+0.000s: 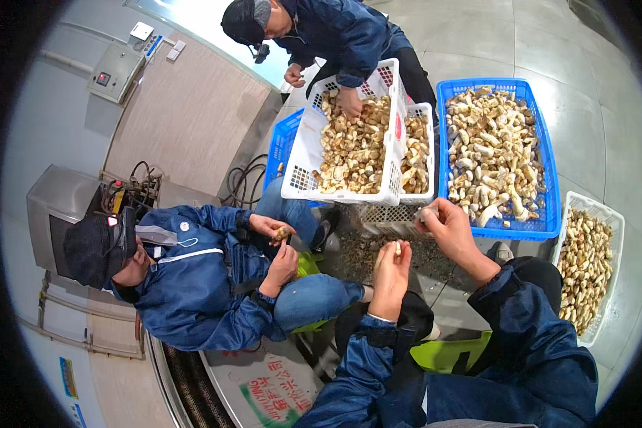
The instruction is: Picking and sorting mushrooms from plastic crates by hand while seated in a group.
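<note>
My left hand (391, 279) has a small pale mushroom piece (398, 248) at its fingertips. Just up and to the right, my right hand (452, 231) pinches a small greyish object (421, 216), too blurred to name. Both hands are raised above floor strewn with dark trimmings (369, 255). Beyond them stands a white plastic crate (342, 197) of mushrooms, partly over another white crate (421, 197). A blue plastic crate (553, 214) of long-stemmed mushrooms stands at the right, nearest my right hand.
A white basket (616, 224) of small mushrooms is at far right. One co-worker (203, 273) sits at left, holding a mushroom piece (281, 232); another (342, 37) reaches into the white crate. Lime-green stools (449, 353), a cable (241, 182) and a metal machine (64, 198) are nearby.
</note>
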`<action>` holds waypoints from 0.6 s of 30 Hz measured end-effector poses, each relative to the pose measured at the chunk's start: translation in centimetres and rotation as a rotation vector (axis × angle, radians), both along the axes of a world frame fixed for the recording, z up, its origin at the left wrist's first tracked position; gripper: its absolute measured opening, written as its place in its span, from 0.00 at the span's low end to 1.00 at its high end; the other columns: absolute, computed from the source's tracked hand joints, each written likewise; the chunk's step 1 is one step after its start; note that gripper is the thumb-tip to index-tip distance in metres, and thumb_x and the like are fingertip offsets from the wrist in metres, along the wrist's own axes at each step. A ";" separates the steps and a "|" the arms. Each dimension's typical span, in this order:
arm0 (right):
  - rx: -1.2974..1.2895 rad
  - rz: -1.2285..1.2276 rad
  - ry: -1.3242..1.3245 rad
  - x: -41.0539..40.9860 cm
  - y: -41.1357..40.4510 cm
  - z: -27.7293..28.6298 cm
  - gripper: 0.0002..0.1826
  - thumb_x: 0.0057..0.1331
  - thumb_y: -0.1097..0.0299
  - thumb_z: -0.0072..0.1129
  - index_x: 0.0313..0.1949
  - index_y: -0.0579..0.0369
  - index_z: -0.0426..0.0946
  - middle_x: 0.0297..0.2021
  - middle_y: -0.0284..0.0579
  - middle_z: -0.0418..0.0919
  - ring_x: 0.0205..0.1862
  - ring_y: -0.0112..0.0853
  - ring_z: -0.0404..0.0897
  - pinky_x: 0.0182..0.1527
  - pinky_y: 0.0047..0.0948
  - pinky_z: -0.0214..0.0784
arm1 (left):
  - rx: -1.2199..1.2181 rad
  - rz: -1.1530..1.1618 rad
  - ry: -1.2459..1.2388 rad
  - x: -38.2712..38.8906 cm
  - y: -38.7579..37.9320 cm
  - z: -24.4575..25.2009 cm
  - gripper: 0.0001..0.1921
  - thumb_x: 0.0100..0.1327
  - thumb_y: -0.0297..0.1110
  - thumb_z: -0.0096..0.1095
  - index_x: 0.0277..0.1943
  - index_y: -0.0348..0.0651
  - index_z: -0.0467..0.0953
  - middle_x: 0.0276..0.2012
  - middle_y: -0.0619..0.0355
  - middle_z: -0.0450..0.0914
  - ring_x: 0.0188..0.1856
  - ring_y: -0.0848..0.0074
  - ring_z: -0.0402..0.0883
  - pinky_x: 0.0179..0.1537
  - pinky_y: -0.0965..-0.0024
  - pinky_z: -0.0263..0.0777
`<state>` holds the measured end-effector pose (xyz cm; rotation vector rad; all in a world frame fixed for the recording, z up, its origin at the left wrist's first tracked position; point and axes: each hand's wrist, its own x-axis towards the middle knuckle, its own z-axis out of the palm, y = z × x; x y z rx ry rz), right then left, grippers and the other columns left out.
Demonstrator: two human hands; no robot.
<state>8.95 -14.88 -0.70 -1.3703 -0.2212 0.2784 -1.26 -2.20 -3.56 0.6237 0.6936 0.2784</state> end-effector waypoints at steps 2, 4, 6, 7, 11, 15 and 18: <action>0.082 -0.039 0.026 0.1 0.3 1.6 0.09 0.66 0.69 0.54 0.31 0.63 0.73 0.23 0.37 0.79 0.25 0.18 0.75 0.28 0.20 0.67 | -0.073 -0.027 0.010 -0.2 1.1 -2.9 0.06 0.68 0.27 0.50 0.37 0.33 0.71 0.40 0.48 0.76 0.41 0.69 0.79 0.44 0.72 0.79; 0.179 -0.129 0.027 0.9 -0.1 1.2 0.09 0.67 0.69 0.53 0.32 0.62 0.72 0.23 0.36 0.78 0.26 0.18 0.75 0.29 0.19 0.67 | -0.047 -0.174 0.043 1.9 -0.8 -2.2 0.10 0.71 0.32 0.47 0.48 0.34 0.66 0.46 0.44 0.74 0.47 0.67 0.78 0.49 0.69 0.77; 0.204 -0.195 0.035 1.8 -1.0 1.6 0.09 0.68 0.69 0.53 0.32 0.61 0.72 0.25 0.35 0.78 0.28 0.18 0.76 0.31 0.19 0.68 | 0.011 -0.308 -0.068 4.0 -3.3 1.2 0.21 0.72 0.34 0.46 0.62 0.33 0.56 0.56 0.42 0.69 0.52 0.65 0.76 0.52 0.67 0.75; 0.253 -0.235 0.046 1.9 -1.3 2.4 0.09 0.69 0.69 0.52 0.32 0.60 0.72 0.26 0.35 0.78 0.29 0.18 0.76 0.31 0.19 0.68 | 0.075 -0.369 -0.123 4.9 -3.8 3.0 0.27 0.73 0.35 0.45 0.68 0.34 0.49 0.61 0.41 0.65 0.55 0.64 0.75 0.53 0.66 0.73; 0.289 -0.261 0.046 2.9 -2.2 2.2 0.08 0.69 0.69 0.52 0.34 0.60 0.71 0.28 0.36 0.78 0.30 0.21 0.78 0.35 0.22 0.72 | 0.659 -0.562 -0.088 10.0 0.3 6.5 0.20 0.71 0.32 0.49 0.62 0.33 0.64 0.54 0.49 0.75 0.52 0.68 0.77 0.53 0.68 0.73; 0.235 -0.246 0.042 3.3 -3.3 2.2 0.08 0.69 0.68 0.52 0.34 0.60 0.71 0.28 0.39 0.79 0.29 0.22 0.79 0.34 0.22 0.73 | 0.989 -0.476 0.026 16.7 8.1 7.9 0.15 0.67 0.29 0.52 0.54 0.34 0.73 0.42 0.52 0.82 0.44 0.72 0.82 0.46 0.71 0.76; 0.268 -0.215 0.064 3.3 -3.5 2.5 0.08 0.69 0.68 0.52 0.34 0.60 0.71 0.27 0.39 0.79 0.28 0.21 0.78 0.33 0.22 0.72 | 1.742 -0.860 0.313 20.5 14.7 3.5 0.19 0.60 0.34 0.59 0.54 0.39 0.76 0.43 0.51 0.83 0.42 0.69 0.83 0.45 0.69 0.75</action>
